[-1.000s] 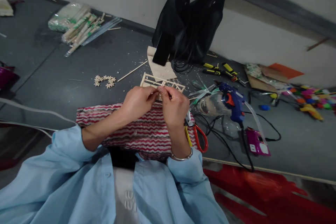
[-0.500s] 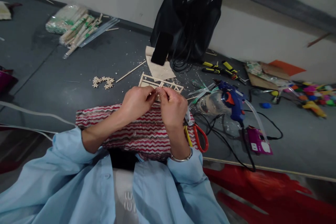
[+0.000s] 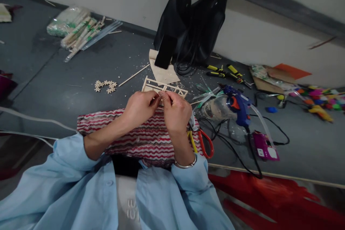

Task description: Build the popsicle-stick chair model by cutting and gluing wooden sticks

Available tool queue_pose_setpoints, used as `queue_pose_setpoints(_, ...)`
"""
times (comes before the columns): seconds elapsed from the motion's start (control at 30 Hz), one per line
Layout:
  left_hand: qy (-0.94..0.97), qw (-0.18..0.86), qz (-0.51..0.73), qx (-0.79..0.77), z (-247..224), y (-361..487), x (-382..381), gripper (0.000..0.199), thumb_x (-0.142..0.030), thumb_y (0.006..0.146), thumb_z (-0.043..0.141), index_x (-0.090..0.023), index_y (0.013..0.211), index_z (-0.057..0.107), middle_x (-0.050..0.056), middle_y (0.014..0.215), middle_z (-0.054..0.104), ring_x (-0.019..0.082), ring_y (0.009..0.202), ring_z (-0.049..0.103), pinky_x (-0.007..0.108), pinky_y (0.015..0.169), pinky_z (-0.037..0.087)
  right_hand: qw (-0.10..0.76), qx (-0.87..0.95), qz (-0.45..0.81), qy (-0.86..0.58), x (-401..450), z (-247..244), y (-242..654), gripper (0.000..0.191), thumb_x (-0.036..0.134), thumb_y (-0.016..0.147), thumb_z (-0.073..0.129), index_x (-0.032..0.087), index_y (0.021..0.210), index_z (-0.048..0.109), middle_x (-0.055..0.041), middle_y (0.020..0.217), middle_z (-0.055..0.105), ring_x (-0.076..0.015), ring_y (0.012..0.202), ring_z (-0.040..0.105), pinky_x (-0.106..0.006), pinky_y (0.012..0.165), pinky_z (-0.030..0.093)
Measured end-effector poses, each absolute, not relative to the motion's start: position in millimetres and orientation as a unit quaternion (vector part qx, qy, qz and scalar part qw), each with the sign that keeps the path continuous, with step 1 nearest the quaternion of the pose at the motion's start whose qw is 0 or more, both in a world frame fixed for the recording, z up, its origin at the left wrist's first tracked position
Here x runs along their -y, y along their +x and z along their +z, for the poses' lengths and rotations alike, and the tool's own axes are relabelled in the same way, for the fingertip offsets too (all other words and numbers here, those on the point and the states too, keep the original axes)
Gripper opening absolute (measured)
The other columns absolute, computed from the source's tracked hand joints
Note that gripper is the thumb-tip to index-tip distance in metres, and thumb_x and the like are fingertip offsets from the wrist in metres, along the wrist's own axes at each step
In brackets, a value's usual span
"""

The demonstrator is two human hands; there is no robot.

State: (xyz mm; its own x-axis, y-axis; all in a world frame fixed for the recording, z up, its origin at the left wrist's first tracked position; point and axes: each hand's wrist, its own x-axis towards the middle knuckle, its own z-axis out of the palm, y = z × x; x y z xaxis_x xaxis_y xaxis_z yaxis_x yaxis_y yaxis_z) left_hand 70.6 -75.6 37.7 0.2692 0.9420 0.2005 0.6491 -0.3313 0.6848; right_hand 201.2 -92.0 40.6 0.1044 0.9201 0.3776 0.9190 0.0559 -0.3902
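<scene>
My left hand (image 3: pixel 142 106) and my right hand (image 3: pixel 177 110) meet fingertip to fingertip over a striped red and white cloth (image 3: pixel 126 138). Both are closed in a pinch, and whatever small thing lies between the fingers is too hidden to name. Just beyond them stands a small frame of thin wooden sticks (image 3: pixel 153 83), partly covered by the hands. Scissors (image 3: pixel 206 143) with one orange and one yellow handle lie beside my right wrist. To the left is a little cluster of pale flower-shaped pieces (image 3: pixel 105 86), with a loose wooden stick (image 3: pixel 134 75) near it.
A blue glue gun (image 3: pixel 238 105) rests on a plastic bottle (image 3: pixel 215 107) at the right, its cable trailing to a purple box (image 3: pixel 265 146). Pliers (image 3: pixel 226 73), a phone (image 3: pixel 166 52) and a black bag (image 3: pixel 191 25) are farther back. Bundled sticks (image 3: pixel 81 34) lie back left.
The hands stay pinched together over the cloth with only slight finger movement. The whole view has shifted a little; nothing on the table has visibly moved.
</scene>
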Motion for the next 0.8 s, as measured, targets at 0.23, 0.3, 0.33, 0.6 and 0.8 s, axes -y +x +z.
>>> queue_pose_setpoints(0.23,0.757,0.252,0.278,-0.534,41.3,71.7,75.9,0.029,-0.027,0.093,0.047,-0.015,0.076,0.068,0.007,0.067,0.069,0.014,0.055,0.05,0.028,0.057,0.028,0.28,0.669,0.009,-0.688,92.6,42.4,200.4,0.034,0.042,0.098,0.05,0.021,0.092,0.075,-0.0051,0.088,0.078,-0.0162,0.08,0.068,-0.025,0.069,0.041)
queue_pose_setpoints(0.3,0.757,0.257,0.274,-0.535,41.8,71.8,76.2,0.029,-0.027,0.093,0.047,-0.015,0.077,0.068,0.006,0.067,0.069,0.014,0.055,0.05,0.027,0.057,0.028,0.28,0.67,0.011,-0.687,93.1,42.9,200.5,0.033,0.042,0.098,0.05,0.02,0.091,0.075,-0.0054,0.087,0.077,-0.0161,0.08,0.068,-0.024,0.069,0.041)
queue_pose_setpoints(0.33,0.756,0.258,0.274,-0.535,41.9,71.9,76.4,0.029,-0.027,0.093,0.047,-0.015,0.077,0.068,0.006,0.067,0.068,0.014,0.055,0.05,0.027,0.056,0.028,0.28,0.671,0.011,-0.687,93.3,43.0,200.6,0.033,0.042,0.098,0.05,0.02,0.091,0.075,-0.0055,0.087,0.077,-0.0161,0.079,0.068,-0.024,0.069,0.041)
queue_pose_setpoints(0.6,0.756,0.261,0.286,-0.527,40.2,71.1,76.3,0.028,-0.027,0.091,0.049,-0.015,0.076,0.068,0.006,0.067,0.068,0.014,0.056,0.05,0.027,0.057,0.029,0.29,0.671,0.013,-0.683,93.8,42.5,201.3,0.034,0.043,0.098,0.05,0.021,0.091,0.075,-0.005,0.085,0.077,-0.0167,0.078,0.068,-0.025,0.069,0.042)
queue_pose_setpoints(0.8,0.757,0.253,0.283,-0.532,39.3,70.0,76.5,0.028,-0.029,0.091,0.049,-0.015,0.079,0.069,0.006,0.067,0.069,0.014,0.055,0.052,0.026,0.056,0.029,0.288,0.668,0.022,-0.686,94.9,44.3,200.8,0.033,0.042,0.098,0.051,0.022,0.088,0.074,-0.0043,0.086,0.077,-0.0163,0.078,0.068,-0.024,0.069,0.042)
